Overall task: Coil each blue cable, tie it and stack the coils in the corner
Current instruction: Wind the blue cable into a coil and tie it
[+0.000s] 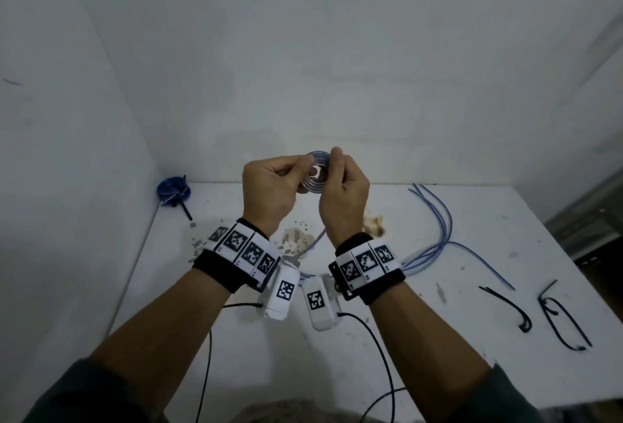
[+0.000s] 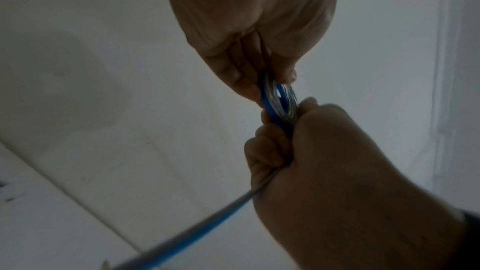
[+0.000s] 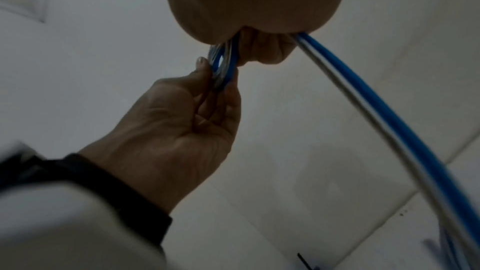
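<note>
A small, tight coil (image 1: 316, 171) of blue cable is pinched from both sides, well above the table (image 1: 421, 328): the left hand (image 1: 269, 188) is clamped on its left rim with thumb and forefinger, the right hand (image 1: 342, 191) is curled on its right rim, and the two hands are nearly touching. In the wrist views the turns are seen squeezed flat between the fingertips (image 2: 288, 76), and the free tail (image 3: 389, 122) is seen running out under the right palm and down toward the table. Only a few turns are wound and no tie is on yet, so winding is judged the step in hand. Main risk: the turns could spring open if either pinch is eased while regripping, since the cable looks stiff. The tail could snag on the loose blue cables (image 1: 438, 237) lying on the table right of the coil and drag them along. A black tie (image 1: 507, 308) and a second one (image 1: 559, 320) are left on the table far right of the coil, so one hand must be freed to fetch one; unravelling is likeliest then. One tied coil (image 1: 173, 190) is already parked in the corner, left of the held coil and below it.
</note>
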The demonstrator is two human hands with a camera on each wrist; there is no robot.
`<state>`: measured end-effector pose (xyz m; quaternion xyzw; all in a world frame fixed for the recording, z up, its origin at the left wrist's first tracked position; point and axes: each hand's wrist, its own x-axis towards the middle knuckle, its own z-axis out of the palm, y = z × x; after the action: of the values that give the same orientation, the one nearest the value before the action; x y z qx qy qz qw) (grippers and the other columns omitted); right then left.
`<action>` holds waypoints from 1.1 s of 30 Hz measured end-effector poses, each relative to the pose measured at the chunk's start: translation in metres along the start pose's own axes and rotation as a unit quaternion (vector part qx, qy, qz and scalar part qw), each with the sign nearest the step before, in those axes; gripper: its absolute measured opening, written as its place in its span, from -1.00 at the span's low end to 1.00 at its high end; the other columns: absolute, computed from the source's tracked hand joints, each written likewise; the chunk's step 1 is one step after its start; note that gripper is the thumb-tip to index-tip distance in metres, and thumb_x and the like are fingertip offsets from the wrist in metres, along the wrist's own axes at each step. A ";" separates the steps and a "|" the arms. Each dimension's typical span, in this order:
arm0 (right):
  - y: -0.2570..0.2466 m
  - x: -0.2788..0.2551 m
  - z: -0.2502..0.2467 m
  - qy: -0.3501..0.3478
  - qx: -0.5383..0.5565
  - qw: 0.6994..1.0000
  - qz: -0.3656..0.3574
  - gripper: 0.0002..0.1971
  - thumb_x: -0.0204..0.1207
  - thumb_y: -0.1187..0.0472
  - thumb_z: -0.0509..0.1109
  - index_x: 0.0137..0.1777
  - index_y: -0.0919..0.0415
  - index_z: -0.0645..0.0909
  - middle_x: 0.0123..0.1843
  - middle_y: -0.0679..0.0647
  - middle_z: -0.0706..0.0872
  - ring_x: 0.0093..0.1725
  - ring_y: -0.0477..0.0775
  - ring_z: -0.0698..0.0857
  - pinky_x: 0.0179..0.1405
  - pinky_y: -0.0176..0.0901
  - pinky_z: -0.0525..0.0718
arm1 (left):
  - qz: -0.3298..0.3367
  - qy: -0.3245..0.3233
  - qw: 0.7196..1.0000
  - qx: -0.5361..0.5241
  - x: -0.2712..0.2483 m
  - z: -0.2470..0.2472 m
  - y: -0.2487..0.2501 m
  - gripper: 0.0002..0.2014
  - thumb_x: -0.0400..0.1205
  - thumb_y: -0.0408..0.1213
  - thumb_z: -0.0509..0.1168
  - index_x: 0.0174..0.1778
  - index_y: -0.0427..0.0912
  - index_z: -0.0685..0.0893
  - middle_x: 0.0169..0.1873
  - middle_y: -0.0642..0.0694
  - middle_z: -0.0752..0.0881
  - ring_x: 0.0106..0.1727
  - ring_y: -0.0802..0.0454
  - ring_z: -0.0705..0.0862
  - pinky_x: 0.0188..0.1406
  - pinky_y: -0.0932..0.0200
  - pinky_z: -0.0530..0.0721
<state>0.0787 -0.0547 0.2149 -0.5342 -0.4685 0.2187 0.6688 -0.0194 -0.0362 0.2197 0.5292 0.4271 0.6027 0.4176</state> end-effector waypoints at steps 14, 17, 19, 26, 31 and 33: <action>-0.005 0.003 0.002 0.018 0.047 0.999 -0.018 -0.61 0.77 0.16 0.21 -0.35 0.18 0.48 -0.47 -0.14 0.48 -0.44 -0.12 0.43 -0.40 -0.23 0.43 | -0.123 -0.086 0.984 -0.093 0.004 -0.018 0.014 -0.89 0.56 -0.45 0.45 -0.02 -0.36 0.80 -0.29 -0.20 0.84 -0.31 -0.05 0.81 -0.28 0.21 0.76; 0.001 -0.007 0.009 0.014 0.045 0.998 -0.043 -0.77 0.75 0.21 0.18 -0.12 0.22 0.56 -0.34 -0.12 0.59 -0.35 -0.18 0.56 -0.29 -0.28 0.54 | -0.152 -0.073 0.977 -0.133 -0.003 -0.014 0.010 -0.84 0.59 -0.46 0.42 0.04 -0.44 0.77 -0.24 -0.20 0.85 -0.23 -0.08 0.83 -0.21 0.19 0.77; 0.006 -0.006 0.008 0.025 0.033 0.998 -0.045 -0.78 0.74 0.22 0.17 -0.12 0.19 0.56 -0.34 -0.13 0.57 -0.35 -0.21 0.52 -0.30 -0.33 0.50 | -0.167 -0.094 0.972 -0.137 -0.006 -0.015 0.008 -0.82 0.58 -0.47 0.42 0.06 -0.48 0.76 -0.17 -0.27 0.85 -0.15 -0.12 0.84 -0.14 0.16 0.78; -0.004 0.018 -0.016 -0.143 -0.065 0.982 -0.109 -0.79 0.69 0.30 0.29 -0.14 0.13 0.68 -0.39 -0.14 0.64 -0.39 -0.21 0.56 -0.36 -0.34 0.48 | -0.116 -0.191 0.975 0.003 0.011 -0.035 0.017 -0.80 0.56 -0.40 0.47 0.08 -0.33 0.79 -0.10 -0.28 0.84 -0.06 -0.13 0.83 -0.01 0.07 0.81; -0.013 0.024 -0.020 -0.161 -0.016 0.984 -0.078 -0.75 0.70 0.24 0.31 -0.22 0.17 0.67 -0.42 0.03 0.63 -0.40 -0.10 0.55 -0.36 -0.27 0.49 | -0.045 -0.154 0.987 0.011 0.012 -0.027 0.020 -0.91 0.55 -0.42 0.48 -0.07 -0.21 0.82 -0.28 -0.14 0.85 -0.26 -0.05 0.81 -0.23 0.15 0.77; -0.014 0.022 -0.018 -0.131 0.028 0.990 -0.034 -0.75 0.70 0.24 0.33 -0.23 0.19 0.68 -0.43 0.00 0.62 -0.41 -0.11 0.54 -0.36 -0.29 0.50 | -0.043 -0.134 0.990 -0.007 0.010 -0.022 0.018 -0.90 0.55 -0.44 0.47 -0.07 -0.19 0.82 -0.31 -0.10 0.85 -0.28 -0.04 0.81 -0.27 0.17 0.74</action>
<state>0.1015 -0.0510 0.2361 -0.4654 -0.5637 0.2772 0.6236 -0.0430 -0.0335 0.2385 0.5837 0.3853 0.5104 0.5002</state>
